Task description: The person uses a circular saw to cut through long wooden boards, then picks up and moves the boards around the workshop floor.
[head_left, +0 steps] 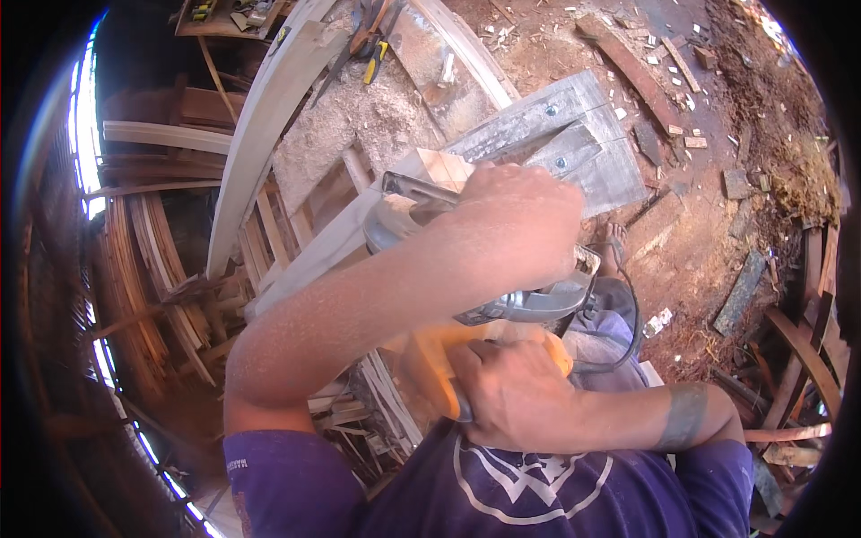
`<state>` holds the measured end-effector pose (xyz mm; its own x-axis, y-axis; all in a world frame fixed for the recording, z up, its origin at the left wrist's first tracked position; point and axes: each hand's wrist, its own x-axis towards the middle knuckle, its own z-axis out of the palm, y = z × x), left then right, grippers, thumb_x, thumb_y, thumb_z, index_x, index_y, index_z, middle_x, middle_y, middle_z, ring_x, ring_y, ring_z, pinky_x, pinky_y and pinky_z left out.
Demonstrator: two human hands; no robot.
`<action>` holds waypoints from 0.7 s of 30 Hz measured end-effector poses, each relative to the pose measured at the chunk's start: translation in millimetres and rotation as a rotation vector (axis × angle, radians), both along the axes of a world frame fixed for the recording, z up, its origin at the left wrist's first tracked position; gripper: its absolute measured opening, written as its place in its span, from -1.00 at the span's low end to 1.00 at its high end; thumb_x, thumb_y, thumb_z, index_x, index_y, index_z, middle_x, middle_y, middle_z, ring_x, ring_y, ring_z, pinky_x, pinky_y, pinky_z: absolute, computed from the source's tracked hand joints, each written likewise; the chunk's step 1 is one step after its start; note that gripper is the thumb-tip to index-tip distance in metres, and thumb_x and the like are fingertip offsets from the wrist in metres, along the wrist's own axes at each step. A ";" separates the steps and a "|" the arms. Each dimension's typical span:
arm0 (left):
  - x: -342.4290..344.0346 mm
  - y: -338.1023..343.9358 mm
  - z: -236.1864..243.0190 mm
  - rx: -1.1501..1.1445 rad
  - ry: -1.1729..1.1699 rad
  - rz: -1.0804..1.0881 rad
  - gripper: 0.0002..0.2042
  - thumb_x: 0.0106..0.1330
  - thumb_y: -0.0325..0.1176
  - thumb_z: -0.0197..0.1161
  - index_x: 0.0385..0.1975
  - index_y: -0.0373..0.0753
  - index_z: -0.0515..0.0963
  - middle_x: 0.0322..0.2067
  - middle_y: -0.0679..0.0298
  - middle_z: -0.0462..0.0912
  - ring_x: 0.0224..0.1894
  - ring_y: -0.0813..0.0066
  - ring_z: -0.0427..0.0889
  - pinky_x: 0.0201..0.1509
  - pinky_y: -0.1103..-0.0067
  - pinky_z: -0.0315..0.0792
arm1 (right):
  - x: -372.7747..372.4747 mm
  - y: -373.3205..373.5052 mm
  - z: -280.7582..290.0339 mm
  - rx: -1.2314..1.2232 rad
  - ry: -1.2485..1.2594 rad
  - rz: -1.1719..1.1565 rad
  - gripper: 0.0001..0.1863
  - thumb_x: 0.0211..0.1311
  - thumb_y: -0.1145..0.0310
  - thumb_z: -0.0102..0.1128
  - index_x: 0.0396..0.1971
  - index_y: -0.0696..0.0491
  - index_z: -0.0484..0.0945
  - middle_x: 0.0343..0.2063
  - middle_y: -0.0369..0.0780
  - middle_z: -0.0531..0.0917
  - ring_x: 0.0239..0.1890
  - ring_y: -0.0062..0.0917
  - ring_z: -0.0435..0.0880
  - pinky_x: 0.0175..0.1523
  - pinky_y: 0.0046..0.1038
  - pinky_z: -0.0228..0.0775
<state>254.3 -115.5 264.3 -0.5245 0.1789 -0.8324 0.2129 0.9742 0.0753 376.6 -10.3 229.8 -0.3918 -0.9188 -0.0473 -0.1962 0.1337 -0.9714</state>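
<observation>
My left hand [518,224] is closed over the top of a grey and yellow power planer [502,309], pressing it down. Lower and closer to me, my right hand [516,394] grips the planer's yellow rear handle [430,359]. The tool rests on a long pale wooden plank [332,247] that runs from the lower left up toward a grey wooden block [574,134] with screws in it. A black cord [628,345] loops from the tool to the right. Sawdust coats my left forearm.
A long curved pale board [260,125] leans to the left. Stacks of bent wooden strips [152,260] fill the left side. Sawdust piles [359,117], hand tools [372,45] and wood offcuts [682,99] lie on the dirt floor beyond.
</observation>
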 end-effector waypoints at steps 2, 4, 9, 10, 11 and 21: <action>3.3 -9.6 10.2 -0.029 0.208 0.081 -0.74 0.11 -0.20 0.30 -0.53 -0.30 0.65 -0.58 0.01 0.64 -0.36 0.06 0.72 -0.16 0.29 0.57 | -8.6 0.7 0.1 -0.001 0.003 -0.024 -0.42 -0.25 0.26 0.55 -0.23 0.23 0.45 -0.44 0.01 0.63 -0.42 -0.03 0.69 -0.34 -0.13 0.54; 8.5 -33.1 25.2 0.069 0.386 0.156 -0.72 0.06 -0.24 0.34 -0.61 -0.32 0.47 -0.67 0.09 0.46 -0.52 0.16 0.55 -0.30 0.37 0.44 | -24.4 3.7 -1.0 0.095 -0.059 0.064 -0.41 -0.23 0.25 0.56 -0.22 0.23 0.46 -0.37 0.01 0.63 -0.42 -0.05 0.70 -0.35 -0.15 0.55; 44.6 -118.1 36.7 0.043 0.680 0.424 -0.62 0.04 -0.33 0.50 -0.57 -0.23 0.31 -0.60 0.41 0.27 -0.51 0.56 0.24 -0.38 0.55 0.20 | -15.9 5.3 -9.8 -0.024 -0.078 0.045 -0.44 -0.14 0.23 0.52 -0.19 0.23 0.48 -0.30 -0.01 0.63 -0.41 -0.17 0.72 -0.40 -0.20 0.56; 48.5 -125.6 33.6 0.064 0.698 0.676 -0.61 0.05 -0.31 0.52 -0.57 -0.21 0.31 -0.58 0.45 0.24 -0.49 0.61 0.21 -0.38 0.59 0.15 | -17.2 7.2 -9.7 -0.027 -0.069 0.068 -0.46 -0.11 0.24 0.48 -0.17 0.24 0.49 -0.30 -0.03 0.63 -0.41 -0.22 0.73 -0.41 -0.22 0.57; 52.7 -128.8 30.8 0.074 0.712 0.933 -0.60 0.06 -0.30 0.54 -0.58 -0.18 0.31 -0.56 0.49 0.21 -0.47 0.67 0.18 -0.38 0.64 0.11 | -15.3 7.2 -12.1 -0.029 -0.083 0.064 -0.46 -0.11 0.24 0.48 -0.17 0.24 0.49 -0.30 -0.03 0.63 -0.41 -0.22 0.73 -0.41 -0.22 0.57; 63.6 -121.8 17.2 0.244 0.774 1.134 -0.64 0.10 -0.31 0.56 -0.53 -0.15 0.38 -0.55 0.56 0.26 -0.45 0.77 0.18 -0.37 0.73 0.06 | -1.6 8.8 -20.4 -0.132 0.136 -0.231 -0.80 0.07 0.33 0.20 -0.38 0.16 0.61 -0.52 -0.16 0.68 -0.46 -0.45 0.70 -0.43 -0.43 0.49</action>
<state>318.0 -237.3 281.5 -0.7865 -0.5519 -0.2772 -0.6094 0.6207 0.4934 375.0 -1.5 209.4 -0.5855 -0.7996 0.1336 -0.3047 0.0644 -0.9503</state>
